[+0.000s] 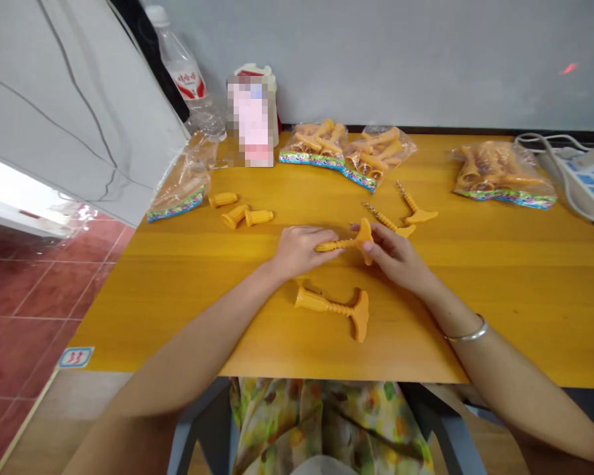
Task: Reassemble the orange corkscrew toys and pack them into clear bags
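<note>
Orange-yellow plastic T-handled spiral-shaft tool [347,244]: probably light, stiff, smooth | Best hold: crossbar [365,237] | Left hand [303,252]: grip closed around opposite end | Right hand [404,262]: grip pinching crossbar

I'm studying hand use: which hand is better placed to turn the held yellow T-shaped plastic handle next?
Probably the right: the right hand already grasps the yellow T-shaped plastic handle, while the left hand holds the piece's yellow opposite end and could steady it.
</note>
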`<state>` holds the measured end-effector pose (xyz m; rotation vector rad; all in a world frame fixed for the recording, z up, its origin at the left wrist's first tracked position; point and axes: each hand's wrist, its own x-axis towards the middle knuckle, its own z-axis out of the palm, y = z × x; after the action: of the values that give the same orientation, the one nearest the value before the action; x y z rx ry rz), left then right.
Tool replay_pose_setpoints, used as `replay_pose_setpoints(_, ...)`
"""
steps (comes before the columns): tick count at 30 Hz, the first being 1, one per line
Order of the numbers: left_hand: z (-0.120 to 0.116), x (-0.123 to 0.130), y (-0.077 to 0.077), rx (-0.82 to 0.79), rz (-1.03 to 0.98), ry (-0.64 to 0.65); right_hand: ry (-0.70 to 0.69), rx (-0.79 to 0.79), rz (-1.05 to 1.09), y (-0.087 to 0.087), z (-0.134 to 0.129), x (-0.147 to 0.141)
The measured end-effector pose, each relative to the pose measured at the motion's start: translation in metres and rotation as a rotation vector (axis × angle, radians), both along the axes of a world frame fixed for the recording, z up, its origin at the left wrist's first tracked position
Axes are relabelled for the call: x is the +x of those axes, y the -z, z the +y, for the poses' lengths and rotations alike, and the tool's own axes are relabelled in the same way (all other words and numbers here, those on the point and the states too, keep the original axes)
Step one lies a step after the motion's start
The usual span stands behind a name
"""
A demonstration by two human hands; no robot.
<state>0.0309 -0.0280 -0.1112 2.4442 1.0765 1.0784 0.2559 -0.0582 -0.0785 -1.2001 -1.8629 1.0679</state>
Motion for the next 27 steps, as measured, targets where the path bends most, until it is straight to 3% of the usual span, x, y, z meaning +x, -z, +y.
replay_pose_setpoints(10,-0.001,0.002,-0.016,-0.227,-0.06,0.1,-0.144,0.299,-0.123,-0.003,-0.004,0.002)
replay_pose_setpoints(16,0.0,-0.005,-0.028,-0.497,-0.058,0.227,-0.22,0.466,-0.274,-0.009,0.001,0.009)
replay_pose_setpoints(20,0.001,-0.015,-0.041,-0.63,0.077,0.198,-0.074,0.551,-0.446,-0.012,0.014,0.03)
replay_pose_setpoints(23,0.002,-0.019,-0.046,-0.542,0.179,0.193,0.065,0.582,-0.571,-0.012,0.023,0.046)
replay_pose_setpoints(25,0.001,-0.019,-0.046,-0.47,0.209,0.227,0.078,0.567,-0.684,-0.012,0.026,0.052)
replay_pose_setpoints(27,0.001,-0.019,-0.045,-0.515,0.249,0.256,0.053,0.531,-0.776,-0.015,0.025,0.052)
